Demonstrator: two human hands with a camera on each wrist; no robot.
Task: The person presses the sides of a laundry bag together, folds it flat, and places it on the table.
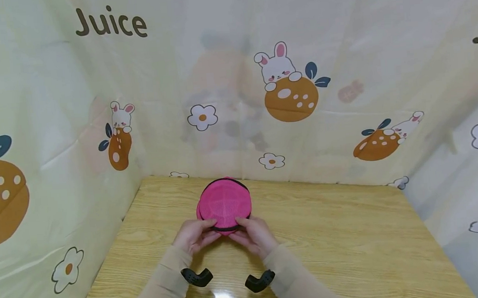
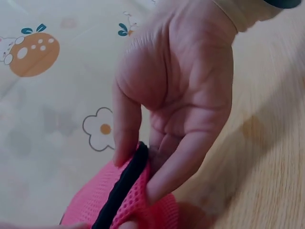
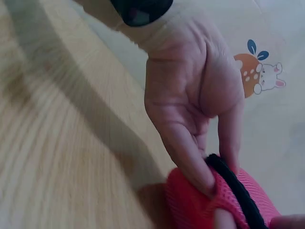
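A round pink mesh item [image 1: 225, 200] with black edging, possibly a soft pouch or folded basket, is held toward the back of the wooden table. At its near left edge my left hand [image 1: 193, 235] pinches the black trim, thumb on top and fingers beneath. My right hand [image 1: 257, 235] grips the near right edge the same way. Up close in the left wrist view, the black trim [image 2: 123, 183] runs between thumb and fingers. The right wrist view shows the pink mesh [image 3: 190, 198] bulging below the trim. Its underside is mostly hidden.
The wooden table [image 1: 335, 244] extends to both sides of the hands. A printed cloth curtain [image 1: 166, 75] with rabbits, oranges and flowers encloses the back and sides. Black curved mounts [image 1: 197, 277] sit on both wrists.
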